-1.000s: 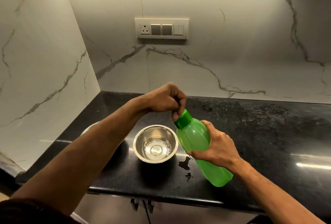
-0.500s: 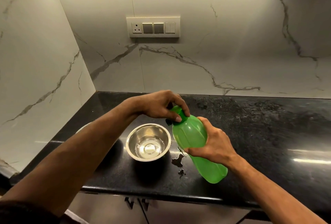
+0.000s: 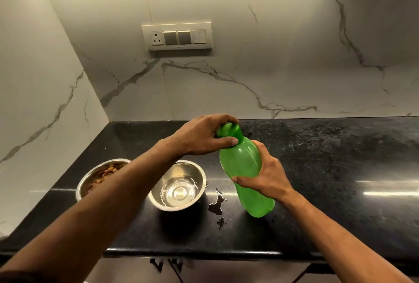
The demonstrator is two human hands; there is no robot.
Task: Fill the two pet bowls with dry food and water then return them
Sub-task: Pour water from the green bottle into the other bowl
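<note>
A green plastic bottle (image 3: pixel 241 165) stands tilted on the black counter (image 3: pixel 328 169), right of centre. My right hand (image 3: pixel 265 176) grips its body. My left hand (image 3: pixel 206 134) is closed over the bottle's green cap (image 3: pixel 230 132). Left of the bottle sits a steel bowl (image 3: pixel 179 186) holding water. Further left, a second steel bowl (image 3: pixel 99 175) holds brown dry food and is partly hidden by my left forearm.
Small puddles of spilled water (image 3: pixel 216 203) lie on the counter between the water bowl and the bottle. Marble walls close the corner at left and behind. A switch plate (image 3: pixel 178 37) is on the back wall. The counter's front edge (image 3: pixel 204 254) runs below the bowls.
My left hand has gone from pinching the cap's top to closing over the whole cap. The bottle stands a little more upright. The food bowl has come into view as the camera shifted.
</note>
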